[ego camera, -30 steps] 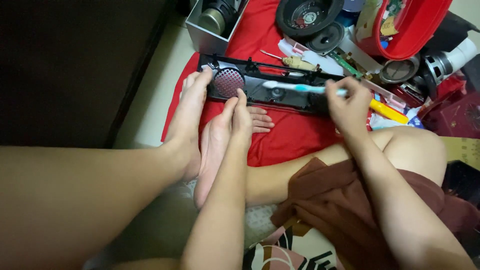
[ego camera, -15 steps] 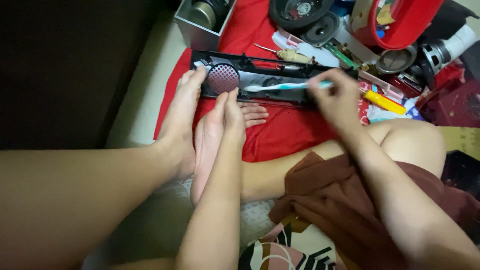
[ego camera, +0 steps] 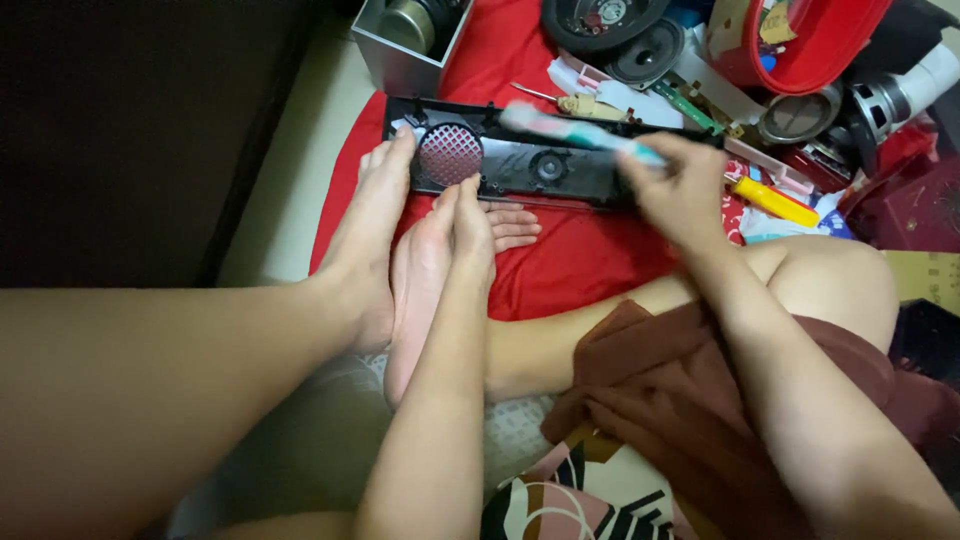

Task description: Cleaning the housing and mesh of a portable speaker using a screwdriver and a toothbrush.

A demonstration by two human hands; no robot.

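We grip one toothbrush (ego camera: 580, 132) with our right hand (ego camera: 680, 190), fingers clamped on its handle, brush end pointing toward ten o'clock over one long black speaker panel (ego camera: 520, 165) lying on the red cloth (ego camera: 570, 255). Our left hand (ego camera: 465, 215) rests at the panel's six o'clock edge, fingers together. One round mesh grille (ego camera: 450, 153) sits in the panel; two bare feet (ego camera: 385, 230) brace its left end.

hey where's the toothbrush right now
In the head view, upper middle: the toothbrush is in the right hand, its head over the black speaker panel on the red cloth.
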